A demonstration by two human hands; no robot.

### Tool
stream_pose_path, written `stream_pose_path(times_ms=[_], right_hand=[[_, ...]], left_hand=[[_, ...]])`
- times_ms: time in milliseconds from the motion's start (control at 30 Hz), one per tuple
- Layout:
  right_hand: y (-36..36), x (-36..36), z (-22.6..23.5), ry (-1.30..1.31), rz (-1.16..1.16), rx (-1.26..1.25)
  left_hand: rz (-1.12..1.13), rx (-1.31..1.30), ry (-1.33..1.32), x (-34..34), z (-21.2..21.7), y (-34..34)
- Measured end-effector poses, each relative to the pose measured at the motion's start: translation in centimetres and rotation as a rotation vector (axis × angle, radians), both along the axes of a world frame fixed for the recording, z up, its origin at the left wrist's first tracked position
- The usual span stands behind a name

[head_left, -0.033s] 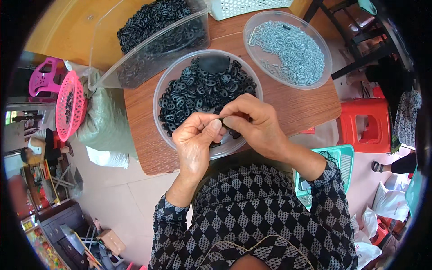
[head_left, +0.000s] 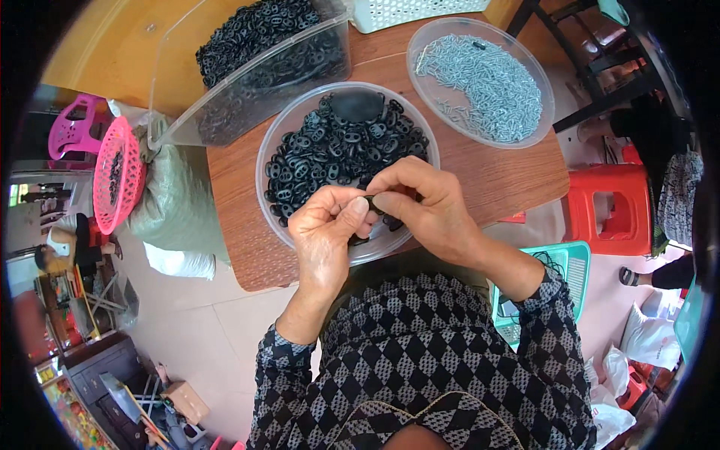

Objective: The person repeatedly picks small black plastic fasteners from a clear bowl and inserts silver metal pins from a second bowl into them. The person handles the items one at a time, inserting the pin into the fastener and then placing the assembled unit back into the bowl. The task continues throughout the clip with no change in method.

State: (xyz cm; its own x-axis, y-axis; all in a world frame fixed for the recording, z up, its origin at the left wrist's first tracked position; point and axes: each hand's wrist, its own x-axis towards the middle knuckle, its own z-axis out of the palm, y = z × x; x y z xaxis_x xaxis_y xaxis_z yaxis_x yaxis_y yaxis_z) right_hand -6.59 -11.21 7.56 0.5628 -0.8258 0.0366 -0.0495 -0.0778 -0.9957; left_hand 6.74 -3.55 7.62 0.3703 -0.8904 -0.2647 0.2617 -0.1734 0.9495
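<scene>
Brown wood-grain table [head_left: 510,176], pale tiled floor [head_left: 244,330], red stool [head_left: 639,210], pink chair [head_left: 71,145]

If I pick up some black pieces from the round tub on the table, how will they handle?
The black pieces look glossy, so they may feel slippery. Their flat, rounded shape suggests sliding more than rolling. Piled loose in the tub, they'd probably shift when disturbed.

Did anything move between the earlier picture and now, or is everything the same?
Nothing has visibly changed. The left hand and right hand still pinch a small dark piece together over the tub of black pieces; the dish of silvery pins stayed put.
</scene>
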Motion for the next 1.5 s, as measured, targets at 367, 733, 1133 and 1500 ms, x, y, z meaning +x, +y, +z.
stream_pose_path(times_ms=[367,733,1133,1500], right_hand=[[-0.2,0.3,-0.1,0.061,0.005,-0.099],[-0.3,0.2,0.1,0.001,0.028,-0.089],[-0.6,-0.2,-0.7,-0.093,-0.038,-0.563],[-7.8,-5.4,0.1,0.282,-0.155,-0.793]], left_hand=[[0.011,0.036,0.179,0.2,-0.2,-0.3],[0.004,0.016,0.188,0.0,-0.3,-0.4],[0.066,-0.046,0.169,-0.4,1.1,-0.4],[0.019,-0.057,0.115,-0.5,0.1,-0.3]])
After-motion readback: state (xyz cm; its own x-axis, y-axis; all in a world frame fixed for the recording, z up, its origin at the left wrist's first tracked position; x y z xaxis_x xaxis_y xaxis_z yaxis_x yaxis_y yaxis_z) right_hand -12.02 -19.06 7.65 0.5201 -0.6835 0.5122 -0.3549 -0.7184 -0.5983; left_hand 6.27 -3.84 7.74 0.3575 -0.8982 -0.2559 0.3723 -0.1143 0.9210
